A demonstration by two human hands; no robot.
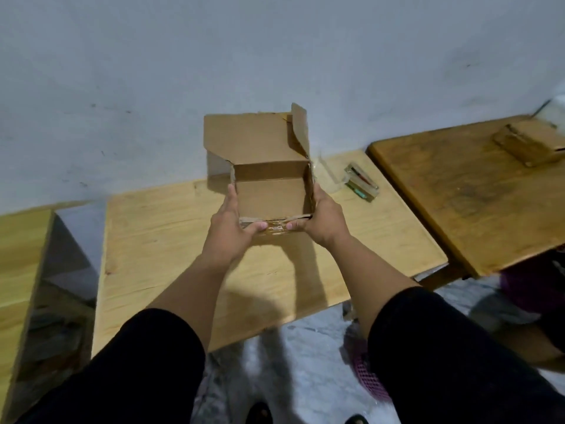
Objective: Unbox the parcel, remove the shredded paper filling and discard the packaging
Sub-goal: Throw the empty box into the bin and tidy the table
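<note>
Light wooden table (171, 240), darker table (464, 191), small clear case (361, 185)

Open cardboard box (269, 191) between both hands

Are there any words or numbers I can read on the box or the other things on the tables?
None can be read.
Cardboard box: plain, no print showing.
Small clear packet on the table: coloured marks, too blurred.
Flat wooden object on the darker table: no text visible.

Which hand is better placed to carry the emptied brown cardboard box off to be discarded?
Either: left hand and right hand grip opposite sides of the open brown cardboard box equally; no bin is visible to favour one.
</note>
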